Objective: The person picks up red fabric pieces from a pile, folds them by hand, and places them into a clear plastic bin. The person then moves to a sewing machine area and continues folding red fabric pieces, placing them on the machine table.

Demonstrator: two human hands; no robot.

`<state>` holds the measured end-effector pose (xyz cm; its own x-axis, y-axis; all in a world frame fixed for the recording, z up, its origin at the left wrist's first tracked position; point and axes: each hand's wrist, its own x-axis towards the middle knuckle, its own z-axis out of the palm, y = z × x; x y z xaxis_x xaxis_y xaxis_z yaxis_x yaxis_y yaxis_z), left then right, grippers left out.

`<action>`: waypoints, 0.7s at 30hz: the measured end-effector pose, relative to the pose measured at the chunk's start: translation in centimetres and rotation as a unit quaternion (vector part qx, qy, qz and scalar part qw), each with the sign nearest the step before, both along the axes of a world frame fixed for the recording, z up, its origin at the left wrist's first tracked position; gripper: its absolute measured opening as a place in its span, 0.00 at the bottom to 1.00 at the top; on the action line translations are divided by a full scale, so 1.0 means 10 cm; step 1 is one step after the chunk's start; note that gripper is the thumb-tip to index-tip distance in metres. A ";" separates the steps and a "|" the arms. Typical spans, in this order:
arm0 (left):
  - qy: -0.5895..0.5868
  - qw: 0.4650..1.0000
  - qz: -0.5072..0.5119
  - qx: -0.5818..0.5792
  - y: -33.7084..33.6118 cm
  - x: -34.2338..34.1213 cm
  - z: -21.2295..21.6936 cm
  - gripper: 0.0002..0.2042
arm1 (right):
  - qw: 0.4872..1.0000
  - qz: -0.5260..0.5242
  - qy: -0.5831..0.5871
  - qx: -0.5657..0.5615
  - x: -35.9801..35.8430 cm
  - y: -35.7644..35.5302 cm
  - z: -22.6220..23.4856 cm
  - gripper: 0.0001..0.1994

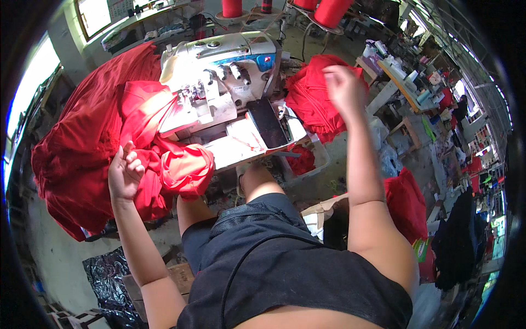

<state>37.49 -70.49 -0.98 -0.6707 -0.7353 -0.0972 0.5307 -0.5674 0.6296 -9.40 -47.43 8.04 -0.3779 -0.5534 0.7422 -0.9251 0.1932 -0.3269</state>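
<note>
My left hand (125, 174) rests on a bunched piece of red fabric (175, 167) that spills off the left of the white sewing machine (219, 77). Its fingers are curled into the cloth at the edge of the large red fabric heap (87, 137). My right hand (344, 88) is raised over a second pile of red fabric (315, 98) to the right of the machine, fingers loosely bent; it is blurred and I cannot tell whether it grips the cloth. A black phone (267, 123) lies on the machine's bed.
Red thread cones (329, 11) stand behind the machine. Another red bundle (408, 203) sits low at my right beside dark garments (457, 241). A cluttered worktable (400, 71) runs along the right. Black plastic (107, 274) lies on the floor at the left.
</note>
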 end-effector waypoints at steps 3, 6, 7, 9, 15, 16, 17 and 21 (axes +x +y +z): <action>-0.025 0.995 -0.025 -0.089 0.39 -0.08 0.15 0.14 | 0.987 -0.061 0.037 0.147 -0.92 0.54 0.22 0.10; -0.030 0.994 -0.030 -0.105 0.61 -0.06 0.19 0.14 | 0.967 0.014 -0.086 0.240 -1.20 0.60 0.07 0.14; -0.038 0.993 -0.009 -0.110 0.65 -0.06 0.17 0.13 | 0.972 0.056 -0.035 0.226 -1.24 0.60 0.02 0.14; -0.063 0.993 0.022 -0.096 0.73 -0.02 0.18 0.12 | 0.973 0.069 0.001 0.220 -1.30 0.53 -0.03 0.14; -0.169 0.971 0.073 -0.151 0.86 0.10 0.19 0.12 | 0.979 0.039 0.038 0.197 -1.40 0.51 0.00 0.07; -0.191 0.964 0.096 -0.159 0.90 0.12 0.21 0.11 | 0.976 0.040 0.040 0.210 -1.38 0.48 0.01 0.07; -0.214 0.955 0.121 -0.168 0.92 0.15 0.24 0.11 | 0.974 0.042 0.043 0.220 -1.37 0.43 0.00 0.07; -0.473 0.656 0.358 -0.466 0.82 0.13 0.17 0.07 | 0.988 0.012 0.047 0.150 -1.75 0.34 -0.18 0.10</action>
